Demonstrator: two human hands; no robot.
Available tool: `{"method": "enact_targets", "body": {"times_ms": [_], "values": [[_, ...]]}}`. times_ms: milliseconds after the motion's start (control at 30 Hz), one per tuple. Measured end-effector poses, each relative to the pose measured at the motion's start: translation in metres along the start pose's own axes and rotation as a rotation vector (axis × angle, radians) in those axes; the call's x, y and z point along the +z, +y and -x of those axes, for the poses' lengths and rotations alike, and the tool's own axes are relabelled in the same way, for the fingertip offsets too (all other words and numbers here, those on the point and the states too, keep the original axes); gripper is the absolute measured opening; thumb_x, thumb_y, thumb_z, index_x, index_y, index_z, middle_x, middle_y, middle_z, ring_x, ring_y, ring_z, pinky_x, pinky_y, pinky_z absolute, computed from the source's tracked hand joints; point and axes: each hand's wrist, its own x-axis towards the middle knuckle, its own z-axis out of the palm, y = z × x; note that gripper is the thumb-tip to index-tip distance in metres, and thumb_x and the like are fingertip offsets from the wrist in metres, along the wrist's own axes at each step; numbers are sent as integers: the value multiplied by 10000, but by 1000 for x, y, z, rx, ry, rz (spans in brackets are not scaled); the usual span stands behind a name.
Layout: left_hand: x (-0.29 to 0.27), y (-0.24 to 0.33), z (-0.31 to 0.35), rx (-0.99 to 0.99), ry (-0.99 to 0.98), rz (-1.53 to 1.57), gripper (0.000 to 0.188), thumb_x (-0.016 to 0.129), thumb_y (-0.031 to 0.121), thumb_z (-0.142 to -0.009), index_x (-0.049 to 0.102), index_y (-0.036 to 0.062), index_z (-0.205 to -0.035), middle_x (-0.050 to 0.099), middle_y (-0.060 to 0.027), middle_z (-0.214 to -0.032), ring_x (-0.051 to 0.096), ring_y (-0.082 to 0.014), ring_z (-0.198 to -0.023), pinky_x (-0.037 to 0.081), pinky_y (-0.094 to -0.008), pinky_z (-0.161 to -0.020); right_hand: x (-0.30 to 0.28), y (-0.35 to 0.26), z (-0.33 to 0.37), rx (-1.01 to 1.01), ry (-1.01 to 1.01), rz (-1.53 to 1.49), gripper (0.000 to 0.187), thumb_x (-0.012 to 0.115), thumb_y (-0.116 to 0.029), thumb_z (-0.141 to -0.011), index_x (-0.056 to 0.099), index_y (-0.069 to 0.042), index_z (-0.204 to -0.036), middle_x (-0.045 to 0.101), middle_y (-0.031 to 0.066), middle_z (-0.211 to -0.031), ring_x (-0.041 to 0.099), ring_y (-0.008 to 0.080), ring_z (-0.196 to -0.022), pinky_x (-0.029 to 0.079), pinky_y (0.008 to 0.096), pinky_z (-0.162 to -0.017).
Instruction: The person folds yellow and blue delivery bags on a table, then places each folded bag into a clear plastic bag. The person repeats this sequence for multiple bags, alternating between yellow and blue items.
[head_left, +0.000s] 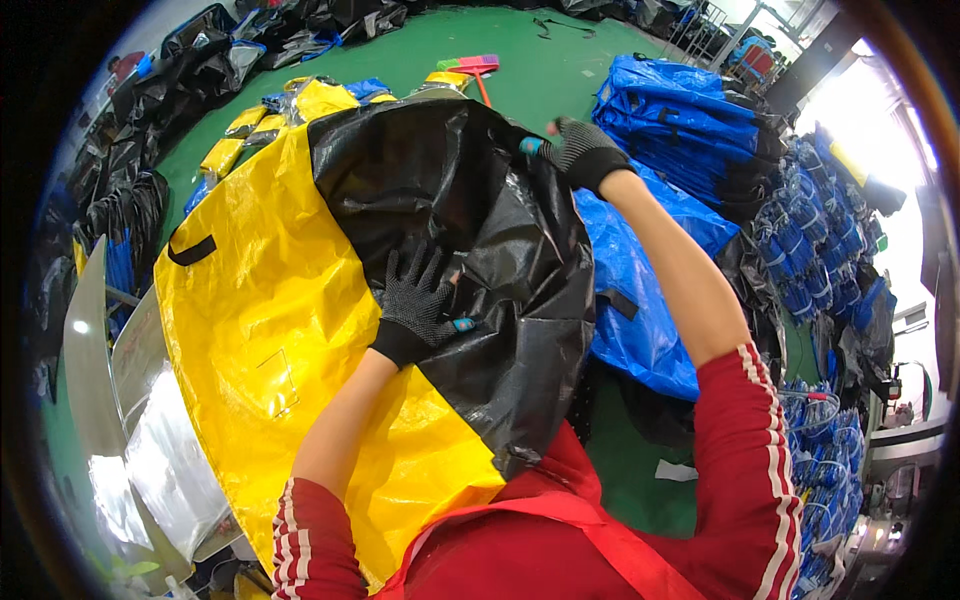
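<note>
A large yellow-and-black bag of glossy woven plastic lies spread before me, its black part wrinkled and on the right. My left hand, in a dark dotted glove, presses flat on the black part near the yellow border, fingers spread. At the far right edge of the black part is my right hand, gloved the same way. Its fingers are curled and its blue-wrapped thumb lies along the edge; it appears to grip the bag there. A short black strap is fixed on the yellow part.
Blue plastic bags lie just right of the black part, with a blue stack beyond. Tied blue bundles line the right. Folded yellow packs and a broom are on the green floor. Black bags pile at far left.
</note>
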Motion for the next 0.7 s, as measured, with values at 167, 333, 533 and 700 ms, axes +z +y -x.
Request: {"method": "enact_targets", "body": {"times_ms": [167, 333, 533, 700], "values": [[-9, 9, 11, 139, 47, 24, 785, 603, 585, -781, 513, 56, -1353, 308, -184, -1526, 179, -426, -1431, 37, -632, -1134, -36, -18, 90, -57, -471, -191, 711, 662, -418, -793, 437, -24, -1341, 656, 255, -1051, 650, 371, -954, 489, 452, -878], [9, 22, 10, 75, 96, 62, 589, 611, 530, -799, 584, 204, -1289, 397, -181, -1462, 205, -431, -1418, 94, -636, -1122, -81, -43, 113, 238, -380, -11, 658, 659, -166, -822, 387, -115, -1419, 652, 229, -1052, 660, 356, -880, 516, 416, -788], [-72, 36, 57, -23, -34, 33, 594, 630, 481, -833, 535, 159, -1323, 404, -182, -1448, 302, -415, -1360, 143, -615, -1121, 33, -103, 73, -498, -199, -2, 495, 577, -337, -899, 503, -136, -1345, 620, 180, -1169, 591, 374, -1064, 467, 461, -916], [-227, 78, 295, -898, 123, 118, 679, 697, 340, -857, 419, 53, -1407, 504, -202, -1358, 465, -386, -1254, 345, -484, -1064, 108, -74, 79, -161, -582, 511, 661, 392, -585, -942, 356, -209, -1484, 126, 120, -1601, 52, 298, -1484, 57, 647, -1117]]}}
